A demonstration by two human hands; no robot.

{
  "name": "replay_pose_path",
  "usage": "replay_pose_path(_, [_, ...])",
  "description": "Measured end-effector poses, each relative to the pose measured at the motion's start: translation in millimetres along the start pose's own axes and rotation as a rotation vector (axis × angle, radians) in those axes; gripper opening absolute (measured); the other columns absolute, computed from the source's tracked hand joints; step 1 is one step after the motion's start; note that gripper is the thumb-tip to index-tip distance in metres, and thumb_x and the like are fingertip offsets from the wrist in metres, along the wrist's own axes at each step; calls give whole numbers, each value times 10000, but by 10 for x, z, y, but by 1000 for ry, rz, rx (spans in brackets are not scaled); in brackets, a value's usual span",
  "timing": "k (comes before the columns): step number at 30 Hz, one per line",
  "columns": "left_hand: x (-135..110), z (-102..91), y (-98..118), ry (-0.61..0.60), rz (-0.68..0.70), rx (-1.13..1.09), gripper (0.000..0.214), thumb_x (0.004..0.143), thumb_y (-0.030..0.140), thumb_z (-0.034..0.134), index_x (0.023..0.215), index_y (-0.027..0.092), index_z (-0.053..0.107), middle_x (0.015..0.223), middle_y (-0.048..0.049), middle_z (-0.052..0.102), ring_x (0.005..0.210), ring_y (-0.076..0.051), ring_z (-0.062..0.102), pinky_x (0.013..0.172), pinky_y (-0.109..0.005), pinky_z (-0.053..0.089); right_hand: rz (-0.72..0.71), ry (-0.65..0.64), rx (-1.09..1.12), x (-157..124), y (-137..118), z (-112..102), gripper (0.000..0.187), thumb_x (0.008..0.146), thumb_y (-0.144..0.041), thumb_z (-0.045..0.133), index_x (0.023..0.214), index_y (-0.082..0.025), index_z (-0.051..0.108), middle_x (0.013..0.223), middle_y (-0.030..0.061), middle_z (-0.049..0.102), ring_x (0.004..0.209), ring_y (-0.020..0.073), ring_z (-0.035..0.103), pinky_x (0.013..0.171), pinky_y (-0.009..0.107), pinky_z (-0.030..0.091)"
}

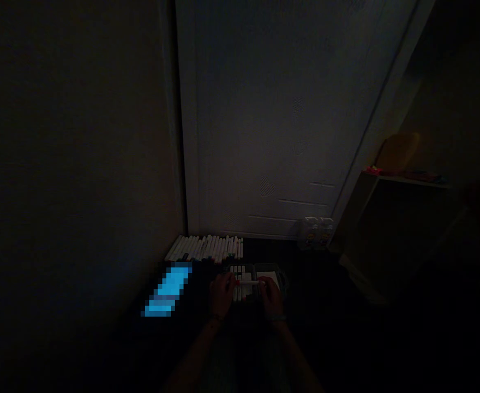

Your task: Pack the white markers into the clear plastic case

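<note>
The scene is very dark. My left hand (222, 293) and my right hand (271, 295) are close together low in the middle, both closed on a white marker (249, 283) held level between them. Right behind the hands stands a small case (273, 271) with several white markers standing in it. A long row of white markers (207, 248) lies on the floor beyond, at the foot of the door.
A glowing blue screen (169, 290) lies on the floor to the left of my hands. A pale door (281, 120) rises ahead, a wall to the left. Two small packets (319, 232) sit by the door. A low shelf (391, 218) stands at right.
</note>
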State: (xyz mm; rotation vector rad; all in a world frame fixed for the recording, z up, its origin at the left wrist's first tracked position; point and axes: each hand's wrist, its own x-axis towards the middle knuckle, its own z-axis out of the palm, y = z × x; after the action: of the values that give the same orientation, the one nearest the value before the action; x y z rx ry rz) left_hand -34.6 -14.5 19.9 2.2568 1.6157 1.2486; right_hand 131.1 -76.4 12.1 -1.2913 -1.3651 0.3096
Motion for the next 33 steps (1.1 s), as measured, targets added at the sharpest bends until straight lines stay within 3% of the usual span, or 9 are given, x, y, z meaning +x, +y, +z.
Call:
replay_pose_path(9, [-1,-45,34,-7,41,-33,238,858,273,389,719,216,573,731,-10,592,746,-153,540,671,-259,347,14,30,-7,-8,24,11,294,887,-369,392,1008,-191,591,949,61,623,835,171,568,740,266,433])
replay_pose_path(25, [-4,-42,47,32,-29,-167,199,853,314,392,867,232,572,833,-24,601,791,-170,563,722,-288,411,39,27,9,-3,41,11,313,893,-394,380,973,-193,606,939,65,636,872,181,581,776,275,436])
replay_pose_path(33, [6,-88,67,9,-1,-259,181,852,313,403,886,231,561,872,-31,601,841,-174,558,750,-297,429,32,41,33,-1,25,8,288,889,-370,389,1000,-193,588,962,59,625,898,176,570,794,274,426])
